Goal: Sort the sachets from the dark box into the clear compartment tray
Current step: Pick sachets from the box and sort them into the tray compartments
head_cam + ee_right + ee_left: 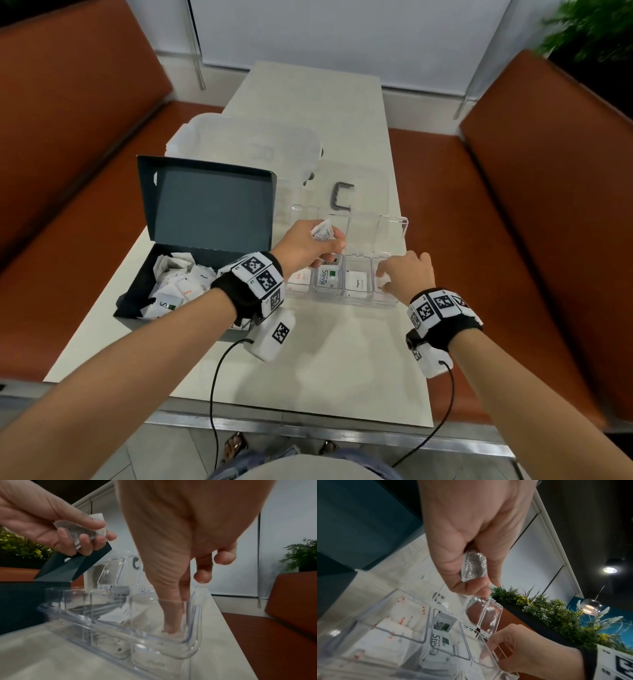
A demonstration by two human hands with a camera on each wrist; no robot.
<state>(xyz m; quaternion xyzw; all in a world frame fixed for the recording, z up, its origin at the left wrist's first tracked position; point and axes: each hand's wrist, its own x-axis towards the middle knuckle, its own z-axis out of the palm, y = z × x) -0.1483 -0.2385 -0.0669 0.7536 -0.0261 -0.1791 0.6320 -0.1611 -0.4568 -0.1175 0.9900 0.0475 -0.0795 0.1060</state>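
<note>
The dark box (130,298) stands open at the left with several white sachets (178,284) inside. To its right sits the clear compartment tray (342,301), lids up. It holds a red-print sachet (299,277), a Stevia sachet (327,277) and another white sachet (358,282). My left hand (330,240) grips a white sachet (322,234) above the tray's middle; the same sachet (473,566) shows in the left wrist view. My right hand (385,279) reaches into the rightmost compartment. Its straight thumb and forefinger (173,628) press on a sachet at the bottom.
A translucent plastic container (239,144) stands behind the box, and a grey C-shaped piece (340,197) lies behind the tray. Brown bench seats (513,240) flank the narrow pale table (325,359). Cables hang from both wrists over its near edge.
</note>
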